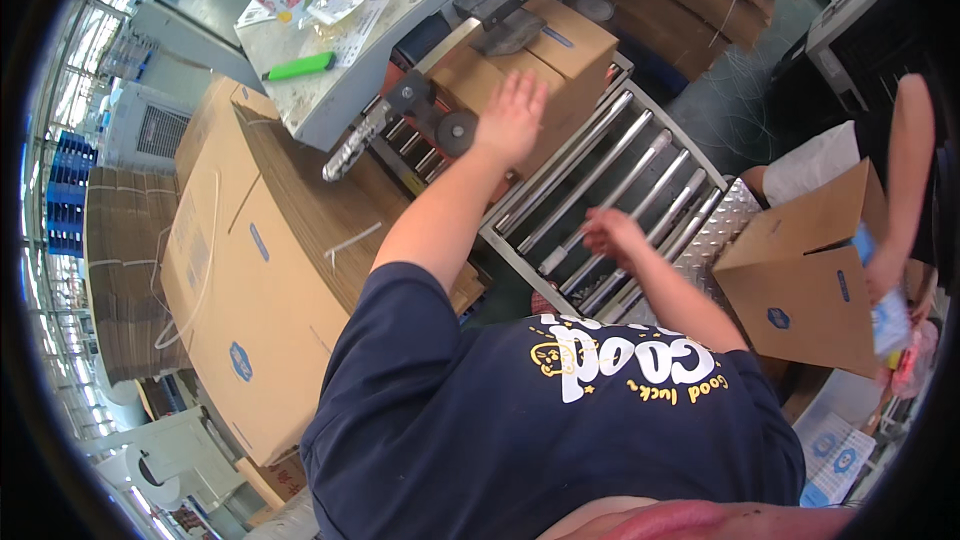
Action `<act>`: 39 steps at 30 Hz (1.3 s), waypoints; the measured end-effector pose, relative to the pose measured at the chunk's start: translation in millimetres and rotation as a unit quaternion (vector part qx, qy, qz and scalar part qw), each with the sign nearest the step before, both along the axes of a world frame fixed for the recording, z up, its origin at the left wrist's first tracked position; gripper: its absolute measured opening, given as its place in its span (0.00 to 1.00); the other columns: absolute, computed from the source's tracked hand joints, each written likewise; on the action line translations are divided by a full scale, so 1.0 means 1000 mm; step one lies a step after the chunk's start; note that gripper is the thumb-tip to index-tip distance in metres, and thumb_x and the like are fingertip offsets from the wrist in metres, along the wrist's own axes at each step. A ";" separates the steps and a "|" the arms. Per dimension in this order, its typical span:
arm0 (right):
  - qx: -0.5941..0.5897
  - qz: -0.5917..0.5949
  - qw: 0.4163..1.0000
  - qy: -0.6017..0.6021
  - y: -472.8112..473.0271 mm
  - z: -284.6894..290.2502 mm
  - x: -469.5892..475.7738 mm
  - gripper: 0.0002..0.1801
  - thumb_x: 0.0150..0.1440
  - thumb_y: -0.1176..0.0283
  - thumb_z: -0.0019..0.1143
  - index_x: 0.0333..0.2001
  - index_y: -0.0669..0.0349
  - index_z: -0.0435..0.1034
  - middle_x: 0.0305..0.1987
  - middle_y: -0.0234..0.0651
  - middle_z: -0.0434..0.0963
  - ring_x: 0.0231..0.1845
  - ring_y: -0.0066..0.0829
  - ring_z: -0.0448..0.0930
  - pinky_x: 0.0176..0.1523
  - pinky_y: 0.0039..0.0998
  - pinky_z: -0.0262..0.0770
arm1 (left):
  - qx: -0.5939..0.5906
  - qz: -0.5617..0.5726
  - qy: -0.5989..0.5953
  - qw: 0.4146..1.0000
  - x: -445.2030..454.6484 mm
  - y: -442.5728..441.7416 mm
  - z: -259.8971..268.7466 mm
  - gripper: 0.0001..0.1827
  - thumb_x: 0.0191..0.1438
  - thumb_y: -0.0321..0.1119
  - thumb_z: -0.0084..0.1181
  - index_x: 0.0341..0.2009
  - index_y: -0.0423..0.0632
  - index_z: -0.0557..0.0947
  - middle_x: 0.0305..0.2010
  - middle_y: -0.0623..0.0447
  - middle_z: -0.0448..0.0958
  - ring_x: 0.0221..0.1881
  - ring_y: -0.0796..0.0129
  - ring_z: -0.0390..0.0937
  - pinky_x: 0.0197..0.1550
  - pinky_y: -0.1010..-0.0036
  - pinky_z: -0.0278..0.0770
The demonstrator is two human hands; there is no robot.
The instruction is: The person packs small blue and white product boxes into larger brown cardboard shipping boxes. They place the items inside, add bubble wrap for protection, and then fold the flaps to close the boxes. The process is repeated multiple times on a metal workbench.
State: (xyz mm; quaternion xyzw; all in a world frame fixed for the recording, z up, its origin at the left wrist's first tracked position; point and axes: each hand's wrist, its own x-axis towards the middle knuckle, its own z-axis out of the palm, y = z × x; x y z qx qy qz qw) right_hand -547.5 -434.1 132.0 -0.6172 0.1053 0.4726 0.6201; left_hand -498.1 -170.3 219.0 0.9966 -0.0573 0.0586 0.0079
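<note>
My left hand (514, 116) lies flat, fingers spread, against the near end of a closed cardboard carton (581, 34). The carton sits in a carton sealing machine, under its dark top head (491, 0); a round black roller (454, 133) is just left of my wrist. My right hand (616, 238) hovers over the metal rollers of a roller conveyor (637, 165), its fingers loosely curled and somewhat blurred, with nothing visible in it.
On the left stands a large bundle of flat cartons (262, 300). A green utility knife (300, 66) lies on the worktable (315, 101). At right, another person's hand (889, 270) holds a blue-white packet at an open carton (795, 300). Flattened cardboard (675, 0) is stacked behind.
</note>
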 end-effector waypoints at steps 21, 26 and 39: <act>-0.178 0.117 0.953 -0.216 -0.452 -0.097 -0.288 0.14 0.50 0.69 0.53 0.40 0.65 0.74 0.26 0.33 0.78 0.24 0.22 0.77 0.28 0.24 0.72 | 0.046 0.490 -0.191 0.850 -0.481 -0.012 0.153 0.17 0.47 0.34 0.58 0.44 0.48 0.77 0.43 0.43 0.76 0.45 0.49 0.73 0.47 0.63 0.71; -0.207 0.039 0.951 -0.227 -0.449 0.006 -0.303 0.15 0.51 0.72 0.53 0.43 0.66 0.71 0.30 0.34 0.77 0.27 0.23 0.76 0.31 0.25 0.72 | 0.281 0.161 -0.520 0.790 -0.478 -0.155 0.352 0.10 0.47 0.43 0.62 0.27 0.53 0.77 0.22 0.58 0.73 0.25 0.65 0.72 0.25 0.71 0.69; -0.037 0.118 0.885 -0.449 -0.411 0.301 -0.324 0.53 0.36 0.74 0.69 0.64 0.63 0.47 0.57 0.42 0.66 0.55 0.38 0.70 0.57 0.35 0.65 | -0.266 -0.265 -0.365 0.852 -0.360 -0.323 0.442 0.23 0.57 0.48 0.44 0.30 0.38 0.79 0.25 0.40 0.76 0.30 0.54 0.76 0.34 0.66 0.71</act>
